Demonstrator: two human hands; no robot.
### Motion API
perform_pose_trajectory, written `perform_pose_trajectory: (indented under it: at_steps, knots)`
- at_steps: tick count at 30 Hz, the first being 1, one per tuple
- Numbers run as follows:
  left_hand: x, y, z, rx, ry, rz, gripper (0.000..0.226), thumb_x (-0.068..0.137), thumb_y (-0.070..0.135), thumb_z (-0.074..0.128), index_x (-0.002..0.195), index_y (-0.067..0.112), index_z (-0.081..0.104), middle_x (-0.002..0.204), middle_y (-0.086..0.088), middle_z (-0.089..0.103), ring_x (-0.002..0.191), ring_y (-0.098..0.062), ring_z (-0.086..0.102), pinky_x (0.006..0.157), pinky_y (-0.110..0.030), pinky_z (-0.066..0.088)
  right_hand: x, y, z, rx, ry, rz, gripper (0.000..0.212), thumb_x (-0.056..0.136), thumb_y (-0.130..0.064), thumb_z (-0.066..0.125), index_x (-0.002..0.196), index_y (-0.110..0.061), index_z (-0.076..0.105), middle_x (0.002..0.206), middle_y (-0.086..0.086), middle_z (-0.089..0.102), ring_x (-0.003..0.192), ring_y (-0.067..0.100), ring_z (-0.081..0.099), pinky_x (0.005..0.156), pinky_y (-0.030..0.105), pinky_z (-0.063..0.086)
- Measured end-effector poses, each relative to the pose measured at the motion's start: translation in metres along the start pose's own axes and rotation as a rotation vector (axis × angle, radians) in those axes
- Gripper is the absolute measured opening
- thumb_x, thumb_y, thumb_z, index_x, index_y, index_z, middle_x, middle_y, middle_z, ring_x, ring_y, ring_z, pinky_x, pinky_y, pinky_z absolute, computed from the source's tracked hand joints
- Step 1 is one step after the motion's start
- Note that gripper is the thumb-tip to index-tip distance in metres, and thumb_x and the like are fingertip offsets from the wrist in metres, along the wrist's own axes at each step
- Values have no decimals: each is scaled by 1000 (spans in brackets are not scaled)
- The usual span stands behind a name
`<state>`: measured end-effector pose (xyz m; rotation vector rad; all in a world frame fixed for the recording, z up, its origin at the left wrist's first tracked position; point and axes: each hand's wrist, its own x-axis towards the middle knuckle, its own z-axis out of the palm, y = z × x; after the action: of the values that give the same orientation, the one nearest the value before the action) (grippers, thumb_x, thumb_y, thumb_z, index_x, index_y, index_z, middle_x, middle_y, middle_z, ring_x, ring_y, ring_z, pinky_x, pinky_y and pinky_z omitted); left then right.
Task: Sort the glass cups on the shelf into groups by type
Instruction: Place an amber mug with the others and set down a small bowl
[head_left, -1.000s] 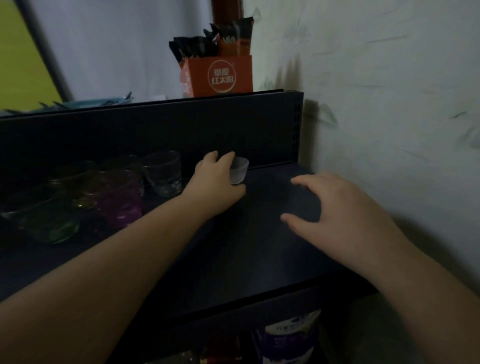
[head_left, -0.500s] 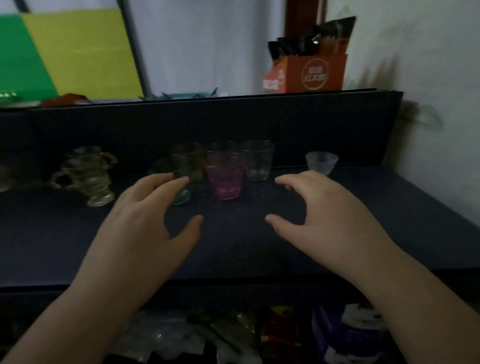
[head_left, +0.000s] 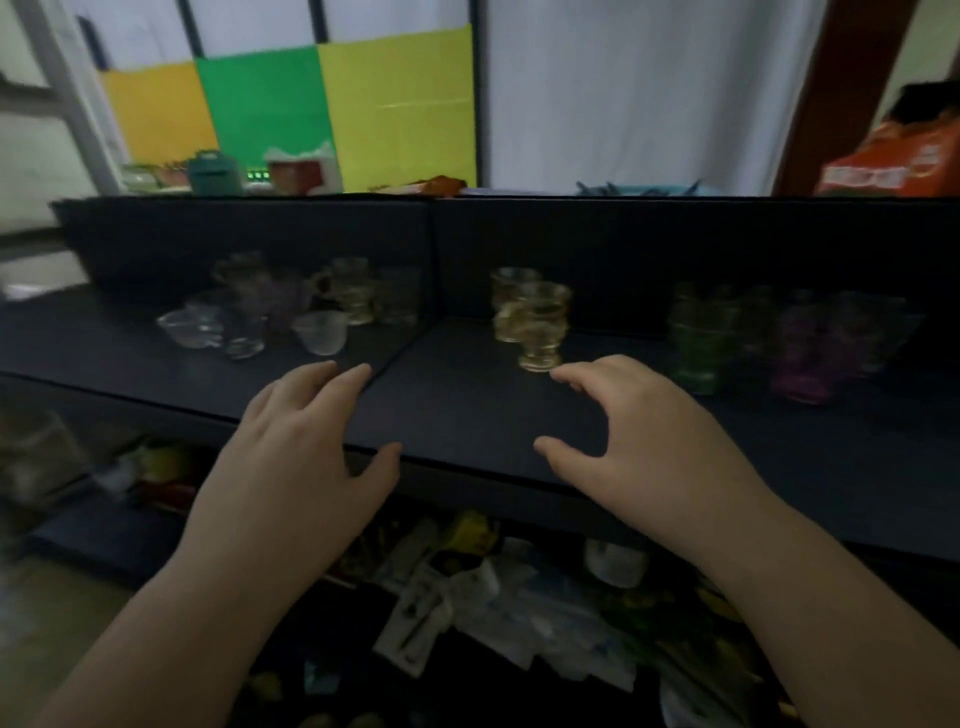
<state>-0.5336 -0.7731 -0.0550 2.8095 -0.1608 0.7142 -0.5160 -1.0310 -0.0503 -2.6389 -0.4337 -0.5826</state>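
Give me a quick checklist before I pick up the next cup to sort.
1. Left hand free: ok, open, holding nothing.
2. Right hand free: ok, open, holding nothing.
3. Amber cup within reach: ok, right fingertips just short of its base.
4. Amber cup upright: ok.
5. Mixed cluster on the left sorted: not ok, clear and tinted cups together.
6. Green cup and purple cup types: cannot tell, too blurred.

Matt dark shelf (head_left: 467, 410), smooth. Glossy amber glass cups (head_left: 540, 325), see-through; frosted small cup (head_left: 319, 332); clear shiny glass cups (head_left: 228, 325); green (head_left: 693, 345) and pink tinted glass (head_left: 802, 358), blurred. Matt coloured paper sheets (head_left: 332, 109) behind.
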Motion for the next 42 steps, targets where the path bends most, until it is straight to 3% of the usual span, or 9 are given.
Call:
perform_pose_trajectory:
  at_steps: [6, 16, 21, 30, 37, 42]
  knots:
    - [-12, -96, -25, 25, 56, -39, 76, 83, 57, 57, 149, 30, 31, 150, 6, 34, 139, -16, 27, 108, -33, 30, 32, -94, 55, 48, -5, -80, 60, 86, -55, 63, 141, -37, 45, 133, -21, 46, 123, 1, 43, 93, 20, 38]
    - [-9, -209, -37, 10, 108, -155, 73, 83, 56, 57, 148, 32, 34, 150, 8, 34, 139, -14, 26, 107, -31, 30, 97, -183, 131, 89, -59, -180, 59, 84, -56, 64, 138, -36, 49, 125, -22, 49, 117, 1, 47, 94, 24, 42]
    - [19, -263, -31, 29, 116, -158, 73, 83, 56, 56, 148, 32, 34, 149, 10, 33, 138, -12, 26, 106, -26, 26, 145, -219, 173, 129, -45, -236, 61, 84, -57, 63, 139, -36, 48, 129, -22, 49, 121, 1, 46, 95, 23, 40]
    - [98, -370, -39, 66, 125, -128, 72, 80, 54, 60, 145, 31, 39, 146, 6, 40, 135, -19, 36, 105, -36, 34, 258, -274, 213, 153, 63, -236, 58, 84, -49, 68, 136, -29, 53, 119, -12, 54, 108, 5, 49, 83, 20, 35]
    - [156, -420, -7, -80, 24, -99, 76, 81, 58, 59, 148, 38, 29, 151, 12, 29, 138, -12, 27, 106, -30, 28, 298, -293, 239, 48, 56, -186, 55, 84, -49, 68, 134, -30, 55, 116, -15, 53, 105, 3, 50, 82, 17, 38]
    - [215, -424, 25, -138, -158, 128, 88, 78, 63, 63, 150, 43, 17, 157, 11, 18, 142, -12, 17, 109, -32, 27, 317, -299, 247, -56, 116, -66, 55, 83, -50, 66, 133, -31, 55, 118, -13, 54, 106, 5, 50, 82, 21, 36]
